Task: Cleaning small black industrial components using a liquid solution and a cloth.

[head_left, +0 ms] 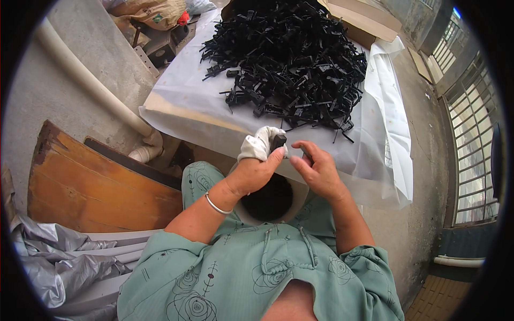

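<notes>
My left hand [252, 174] has its fingers wrapped in white cloth [261, 143], like a partial glove. It is closed on a small black plastic part [278, 141], held near the table's front edge. Just to the right, my right hand [321, 174] is curled, its thumb and forefinger slightly apart. Something narrow and dark shows inside its fingers, too small to name. A large heap of black plastic parts [300, 69] with thin stems covers the far half of the table. Below my hands, a pale round bucket [301, 199] with a dark inside stands between my knees.
White sheeting [187, 120] covers the table and hangs over its edges. An open cardboard box [364, 18] stands behind the heap. To the left are a brown wooden board [101, 187], a pale pipe [93, 80] and silver sheeting [53, 262]. A barred window [474, 155] is on the right.
</notes>
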Available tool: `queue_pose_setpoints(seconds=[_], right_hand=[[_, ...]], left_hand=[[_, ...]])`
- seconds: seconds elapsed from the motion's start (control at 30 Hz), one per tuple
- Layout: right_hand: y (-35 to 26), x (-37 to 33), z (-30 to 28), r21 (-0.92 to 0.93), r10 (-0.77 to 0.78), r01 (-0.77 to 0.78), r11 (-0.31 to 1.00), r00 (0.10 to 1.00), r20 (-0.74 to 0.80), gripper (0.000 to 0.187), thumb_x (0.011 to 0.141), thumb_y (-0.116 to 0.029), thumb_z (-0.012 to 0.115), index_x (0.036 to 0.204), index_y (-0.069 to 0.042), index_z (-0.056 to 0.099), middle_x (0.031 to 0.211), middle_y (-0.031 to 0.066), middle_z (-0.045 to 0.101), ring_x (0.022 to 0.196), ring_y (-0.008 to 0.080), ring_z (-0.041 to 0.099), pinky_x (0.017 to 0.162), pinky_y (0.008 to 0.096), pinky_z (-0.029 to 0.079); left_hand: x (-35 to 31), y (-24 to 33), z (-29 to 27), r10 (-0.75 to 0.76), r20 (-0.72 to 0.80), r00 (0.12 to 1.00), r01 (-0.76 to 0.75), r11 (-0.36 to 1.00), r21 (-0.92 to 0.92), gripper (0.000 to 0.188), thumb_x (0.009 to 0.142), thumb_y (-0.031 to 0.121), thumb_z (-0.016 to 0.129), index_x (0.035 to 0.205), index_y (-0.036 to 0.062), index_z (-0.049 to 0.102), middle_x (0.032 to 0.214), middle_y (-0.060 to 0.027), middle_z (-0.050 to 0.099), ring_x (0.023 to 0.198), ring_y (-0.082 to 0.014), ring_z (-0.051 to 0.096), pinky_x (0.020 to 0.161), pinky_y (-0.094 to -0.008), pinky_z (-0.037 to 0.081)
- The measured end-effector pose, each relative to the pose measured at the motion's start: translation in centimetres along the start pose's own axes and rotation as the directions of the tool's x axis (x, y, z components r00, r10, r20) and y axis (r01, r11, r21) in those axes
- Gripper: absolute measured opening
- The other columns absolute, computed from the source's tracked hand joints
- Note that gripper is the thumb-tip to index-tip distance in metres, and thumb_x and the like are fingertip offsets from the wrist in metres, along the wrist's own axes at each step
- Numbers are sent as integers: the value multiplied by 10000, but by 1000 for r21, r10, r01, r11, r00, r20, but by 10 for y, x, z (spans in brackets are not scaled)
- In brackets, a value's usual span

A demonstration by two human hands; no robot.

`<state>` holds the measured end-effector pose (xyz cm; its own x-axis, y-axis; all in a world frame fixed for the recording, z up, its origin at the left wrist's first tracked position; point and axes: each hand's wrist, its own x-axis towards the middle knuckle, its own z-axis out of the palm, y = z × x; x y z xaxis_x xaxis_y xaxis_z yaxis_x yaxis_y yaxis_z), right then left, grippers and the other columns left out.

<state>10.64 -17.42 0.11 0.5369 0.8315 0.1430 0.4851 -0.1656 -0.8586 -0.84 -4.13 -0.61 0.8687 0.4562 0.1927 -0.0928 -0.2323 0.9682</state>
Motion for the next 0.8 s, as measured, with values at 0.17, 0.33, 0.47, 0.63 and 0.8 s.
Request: queue_pose_setpoints(seconds=[0.17,0.33,0.47,0.63,0.8], right_hand=[[17,0,1,47,-231,233,971,972,-43,126,772,-84,652,877,-17,631,616,65,518,513,140,462,487,266,389],[8,2,3,223,-168,184,957,982,-89,125,761,-51,672,865,-13,616,650,58,549,506,120,465,472,242,381],[5,2,11,261,-81,107,959,991,-109,98,803,-79,640,837,-11,579,662,73,545,522,149,469,505,260,400],[-3,1,12,49,-217,215,975,976,26,179,887,-133,514,772,3,517,650,159,530,586,319,501,562,362,413],[-3,2,23,82,-190,194,978,980,-58,213,890,-130,501,732,12,497,651,184,524,585,356,493,541,385,402]], left_hand=[[1,3,-1,-157,79,985,173,936,-306,301,908,106,458,1189,23,388,839,-31,529,561,-46,418,486,-181,366],[-2,16,1,-125,223,967,156,980,-126,320,901,108,411,1208,24,382,767,-13,502,529,-42,405,473,-186,352],[-3,19,1,-57,261,964,84,992,-95,298,874,95,407,1165,30,414,735,2,479,531,-27,399,477,-181,329],[-1,7,6,108,99,989,-119,987,111,250,802,35,428,1038,-35,471,865,-135,545,802,-240,533,748,-328,435],[-5,3,8,194,140,971,-231,914,333,269,803,15,404,1064,-33,445,914,-143,527,825,-239,528,758,-312,437]])
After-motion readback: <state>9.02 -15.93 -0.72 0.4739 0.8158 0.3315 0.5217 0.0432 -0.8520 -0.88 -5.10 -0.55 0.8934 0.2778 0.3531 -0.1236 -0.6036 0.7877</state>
